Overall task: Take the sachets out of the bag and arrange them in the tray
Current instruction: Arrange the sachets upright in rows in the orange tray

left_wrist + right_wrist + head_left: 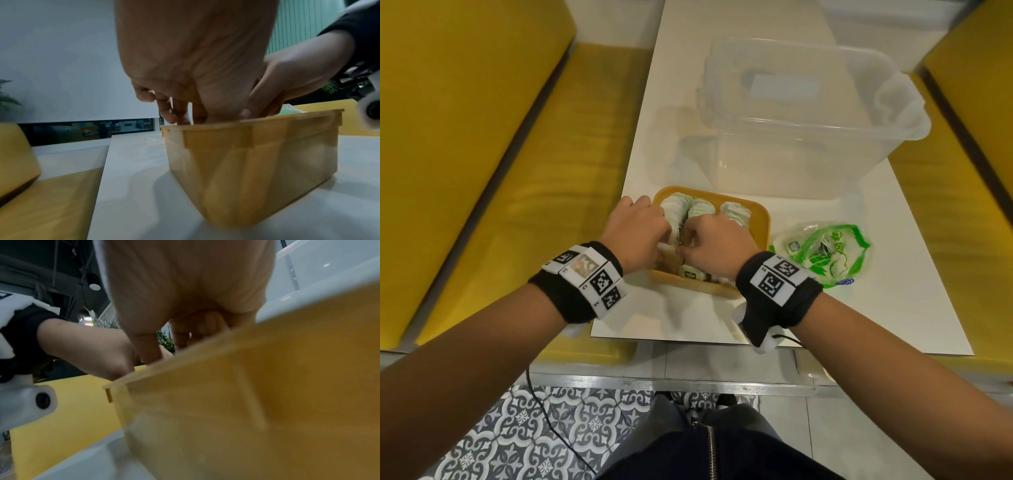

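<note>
A yellow tray (765,236) stands on the white table, with three rows of white and green sachets (700,207) standing on edge in it. Both hands reach down into its near half. My left hand (654,233) curls over the left row and grips white sachets there. My right hand (709,240) curls into the middle row beside it and pinches sachets, thumb toward the left hand. In both wrist views the tray wall (246,154) (267,369) hides the fingertips and sachets. The clear and green bag (825,253) lies crumpled just right of the tray, with a sachet or two showing inside.
A large clear plastic box (801,113) stands behind the tray, taking up most of the table's width. Yellow benches (482,154) run along both sides of the narrow table. The table's front edge (756,342) lies just under my wrists.
</note>
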`<act>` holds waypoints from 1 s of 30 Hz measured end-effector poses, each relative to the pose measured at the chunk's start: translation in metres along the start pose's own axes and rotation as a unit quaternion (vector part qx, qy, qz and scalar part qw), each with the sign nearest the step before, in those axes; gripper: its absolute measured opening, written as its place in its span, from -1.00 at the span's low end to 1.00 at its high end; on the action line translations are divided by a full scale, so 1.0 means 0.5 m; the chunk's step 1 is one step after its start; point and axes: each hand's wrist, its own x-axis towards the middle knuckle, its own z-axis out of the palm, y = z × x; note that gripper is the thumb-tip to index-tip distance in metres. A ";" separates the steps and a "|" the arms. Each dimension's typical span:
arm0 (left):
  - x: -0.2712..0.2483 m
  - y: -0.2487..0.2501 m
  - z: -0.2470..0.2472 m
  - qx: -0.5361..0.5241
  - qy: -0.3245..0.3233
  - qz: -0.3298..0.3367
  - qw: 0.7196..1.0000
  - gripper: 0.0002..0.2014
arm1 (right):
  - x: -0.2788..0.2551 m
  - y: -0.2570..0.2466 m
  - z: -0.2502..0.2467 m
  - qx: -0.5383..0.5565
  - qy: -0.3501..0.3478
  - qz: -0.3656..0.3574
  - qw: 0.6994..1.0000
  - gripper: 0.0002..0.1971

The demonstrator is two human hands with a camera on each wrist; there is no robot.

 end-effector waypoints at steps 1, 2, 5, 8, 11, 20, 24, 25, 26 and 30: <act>-0.001 -0.001 0.000 -0.008 0.012 -0.008 1.000 -0.87 | 0.004 0.002 0.003 0.017 0.006 0.008 1.000 -0.86; -0.003 -0.002 0.000 -0.019 0.028 -0.017 0.999 -0.90 | 0.007 0.002 0.005 0.032 0.011 0.012 0.999 -0.90; -0.011 -0.004 0.013 -0.081 0.076 -0.038 0.993 -0.94 | 0.014 -0.004 0.008 0.053 0.013 0.004 0.998 -0.83; -0.027 -0.007 0.027 -0.180 0.118 -0.067 0.974 -0.82 | 0.024 -0.012 0.017 0.043 -0.004 0.012 0.999 -0.83; -0.044 -0.007 0.030 -0.264 0.135 -0.124 0.947 -0.65 | 0.038 -0.014 0.033 0.010 -0.028 0.040 0.999 -0.91; -0.073 0.009 0.039 -0.408 0.098 -0.218 0.881 -0.56 | 0.040 -0.034 0.037 -0.020 -0.047 0.045 0.998 -0.85; -0.091 0.028 0.041 -0.349 0.101 -0.178 0.914 -0.81 | 0.043 -0.043 0.030 0.007 -0.035 0.049 0.998 -0.82; -0.092 0.034 0.041 -0.326 0.094 -0.177 0.924 -0.78 | 0.043 -0.046 0.032 0.015 -0.036 0.049 0.998 -0.82; -0.093 0.037 0.041 -0.307 0.092 -0.179 0.930 -0.75 | 0.042 -0.047 0.032 0.021 -0.037 0.047 0.998 -0.81; -0.095 0.043 0.034 -0.269 0.126 -0.183 0.937 -0.83 | 0.036 -0.039 0.030 0.035 -0.031 0.041 0.998 -0.80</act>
